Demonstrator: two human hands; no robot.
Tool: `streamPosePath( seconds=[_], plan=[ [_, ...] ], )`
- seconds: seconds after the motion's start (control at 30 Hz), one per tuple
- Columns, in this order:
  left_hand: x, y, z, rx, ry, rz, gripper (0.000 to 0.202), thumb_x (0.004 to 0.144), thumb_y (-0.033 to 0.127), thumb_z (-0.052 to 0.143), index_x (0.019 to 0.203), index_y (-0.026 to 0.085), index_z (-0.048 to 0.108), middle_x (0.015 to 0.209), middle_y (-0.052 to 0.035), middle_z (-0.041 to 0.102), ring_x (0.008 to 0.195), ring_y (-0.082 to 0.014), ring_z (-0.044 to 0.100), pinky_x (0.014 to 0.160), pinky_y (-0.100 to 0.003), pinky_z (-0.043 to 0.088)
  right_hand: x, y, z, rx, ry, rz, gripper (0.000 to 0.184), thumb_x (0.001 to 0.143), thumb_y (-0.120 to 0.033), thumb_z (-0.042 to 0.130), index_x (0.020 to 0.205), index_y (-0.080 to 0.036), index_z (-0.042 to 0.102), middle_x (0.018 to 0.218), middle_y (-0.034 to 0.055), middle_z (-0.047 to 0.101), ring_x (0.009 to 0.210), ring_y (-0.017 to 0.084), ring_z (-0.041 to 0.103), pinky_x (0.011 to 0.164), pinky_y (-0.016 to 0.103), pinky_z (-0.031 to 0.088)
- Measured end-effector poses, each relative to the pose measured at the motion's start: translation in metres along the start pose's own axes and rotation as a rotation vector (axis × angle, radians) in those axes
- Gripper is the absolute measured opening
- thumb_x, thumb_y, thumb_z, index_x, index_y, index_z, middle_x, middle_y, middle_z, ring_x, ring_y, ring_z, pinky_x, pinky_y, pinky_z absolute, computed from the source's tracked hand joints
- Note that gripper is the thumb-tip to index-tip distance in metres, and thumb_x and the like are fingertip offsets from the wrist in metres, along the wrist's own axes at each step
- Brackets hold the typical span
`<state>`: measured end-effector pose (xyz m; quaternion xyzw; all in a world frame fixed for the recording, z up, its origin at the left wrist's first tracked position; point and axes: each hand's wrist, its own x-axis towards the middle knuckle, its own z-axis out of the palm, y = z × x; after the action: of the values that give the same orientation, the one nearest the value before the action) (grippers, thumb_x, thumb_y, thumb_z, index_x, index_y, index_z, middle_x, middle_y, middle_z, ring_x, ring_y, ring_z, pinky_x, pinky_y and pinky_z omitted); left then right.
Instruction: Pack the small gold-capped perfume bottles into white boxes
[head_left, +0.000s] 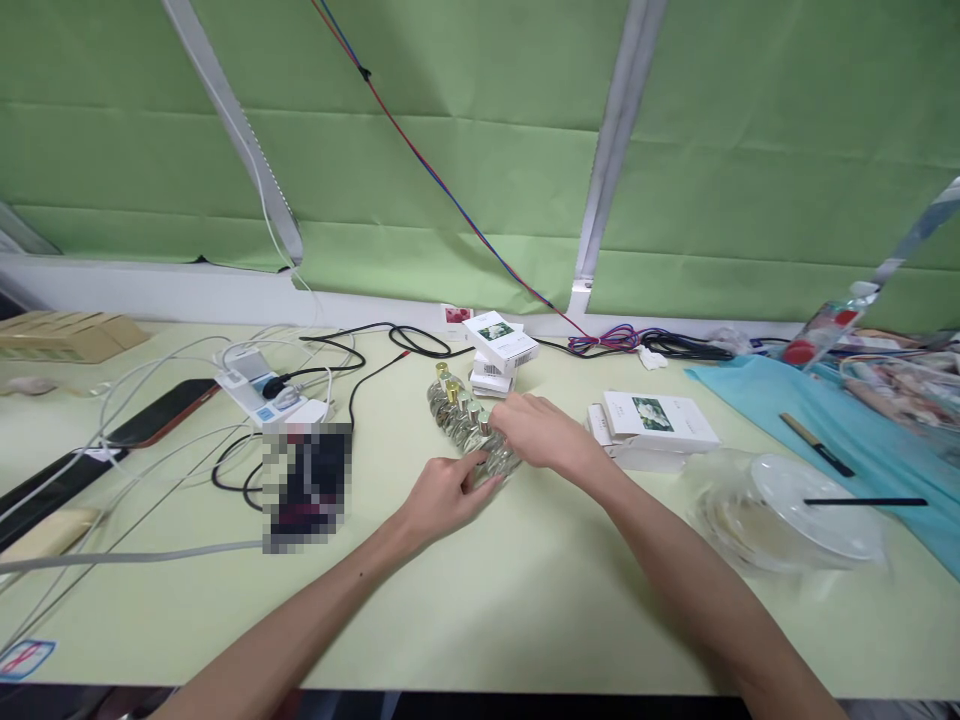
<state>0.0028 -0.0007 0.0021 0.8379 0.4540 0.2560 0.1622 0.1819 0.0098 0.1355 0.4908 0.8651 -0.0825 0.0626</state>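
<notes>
A row of several small clear glass bottles (454, 402) with gold and silver caps lies in a line on the pale green table (525, 600). My left hand (442, 495) rests at the near end of the row, fingers curled against the nearest bottle. My right hand (536, 430) lies over the right side of the same end, fingers bent down onto the bottles. Both hands touch the row; whether either one lifts a bottle I cannot make out.
Stacked small white boxes (499, 350) stand behind the row; flat white boxes (652, 420) lie to the right. A clear plastic lidded container (795, 510) and blue cloth (862, 430) are at right. A power strip (262, 390), cables, a dark phone (161, 410) and a blurred item (307, 485) at left.
</notes>
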Motion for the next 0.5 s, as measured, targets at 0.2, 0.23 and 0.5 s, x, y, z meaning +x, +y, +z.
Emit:
streamPosePath(
  seconds=[0.2, 0.23, 0.5],
  plan=[
    [0.0, -0.001, 0.0, 0.015, 0.001, 0.009, 0.029, 0.092, 0.042, 0.056, 0.099, 0.016, 0.069, 0.049, 0.0065, 0.051, 0.045, -0.0088, 0.043, 0.052, -0.02, 0.034, 0.006, 0.013, 0.008, 0.026, 0.041, -0.048, 0.024, 0.077, 0.004, 0.051, 0.073, -0.019, 0.058, 0.072, 0.0039, 0.053, 0.064, 0.016, 0.05, 0.056, 0.028, 0.023],
    [0.0, -0.002, 0.0, 0.013, -0.001, 0.011, 0.029, 0.092, 0.042, 0.056, 0.099, 0.016, 0.068, 0.049, 0.0064, 0.051, 0.045, -0.009, 0.043, 0.052, -0.021, 0.034, 0.007, 0.016, 0.009, 0.048, 0.041, -0.061, 0.024, 0.076, 0.004, 0.051, 0.07, -0.019, 0.055, 0.07, 0.0024, 0.05, 0.062, 0.015, 0.046, 0.056, 0.028, 0.022],
    [0.0, 0.0, -0.001, 0.006, 0.007, 0.009, 0.028, 0.091, 0.039, 0.058, 0.102, 0.016, 0.069, 0.048, 0.0074, 0.048, 0.044, -0.0088, 0.041, 0.053, -0.021, 0.034, 0.018, 0.038, 0.012, 0.303, 0.013, -0.262, 0.033, 0.075, 0.0, 0.056, 0.062, -0.02, 0.033, 0.059, -0.0074, 0.028, 0.06, 0.011, 0.026, 0.056, 0.027, 0.016]
  ],
)
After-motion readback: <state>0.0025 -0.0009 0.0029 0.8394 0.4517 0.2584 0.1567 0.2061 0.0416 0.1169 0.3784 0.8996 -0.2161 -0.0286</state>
